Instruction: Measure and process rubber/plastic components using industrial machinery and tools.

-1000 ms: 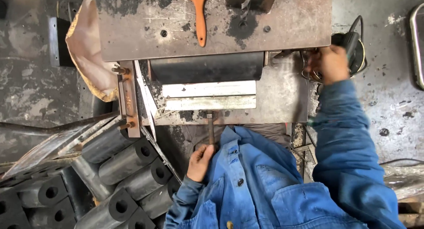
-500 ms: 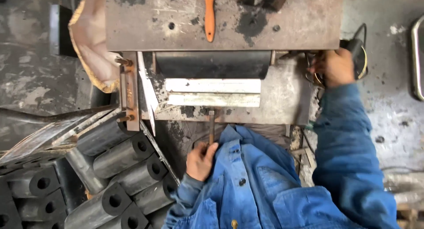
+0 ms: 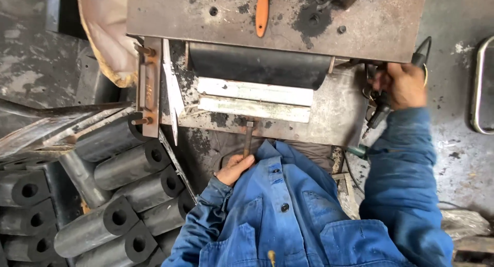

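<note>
His blue jacket point(image 3: 288, 215) half hides the left hand point(image 3: 234, 169) gripping a rusty lever point(image 3: 248, 138); the right hand point(image 3: 404, 84), fingers closed, clutches a black switch point(image 3: 378, 110) at the press's point(image 3: 278, 20) edge.

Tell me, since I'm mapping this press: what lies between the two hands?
In the head view, the grey metal ledge and blue jacket front lie between the left hand on the rusty rod and right hand.

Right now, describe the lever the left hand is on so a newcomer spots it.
Find the grey steel machine bed with two pale bars. A thin rusty rod sticks out from its near edge, centre, and the left hand grips its end. It is the only rod pointing at the blue jacket.
</note>
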